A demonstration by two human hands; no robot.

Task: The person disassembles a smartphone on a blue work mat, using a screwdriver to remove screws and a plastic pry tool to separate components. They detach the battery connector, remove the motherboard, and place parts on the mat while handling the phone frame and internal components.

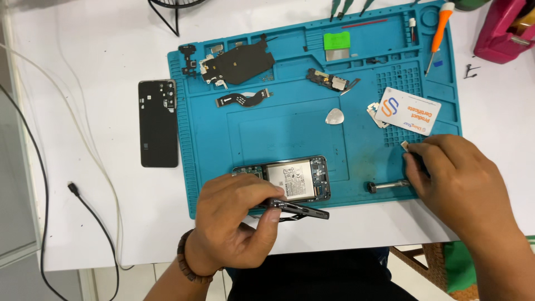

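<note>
— What's the surface on my feed?

— I see a white table point(83, 234) with a blue ribbed work mat point(290, 134) on it, and a dark cable point(83, 200) trailing off the near left edge.

— And the hands?

— My view has the left hand point(237, 220), beaded bracelet at the wrist, curled over the mat's near edge; its fingers pinch the dark metal rim of an opened phone point(292, 181), tilted up, its pale battery showing. The right hand point(454, 181) rests knuckles-up at the mat's right edge, fingertips closed narrowly on a small pale part point(405, 145), just above a short metal tool point(387, 185).

— Farther back?

— A glossy black back cover point(158, 122) lies left of the mat, a grey teardrop pick point(334, 116) mid-mat, a white card point(408, 110), flat flex cables point(244, 98), an orange-handled screwdriver point(438, 33).
</note>
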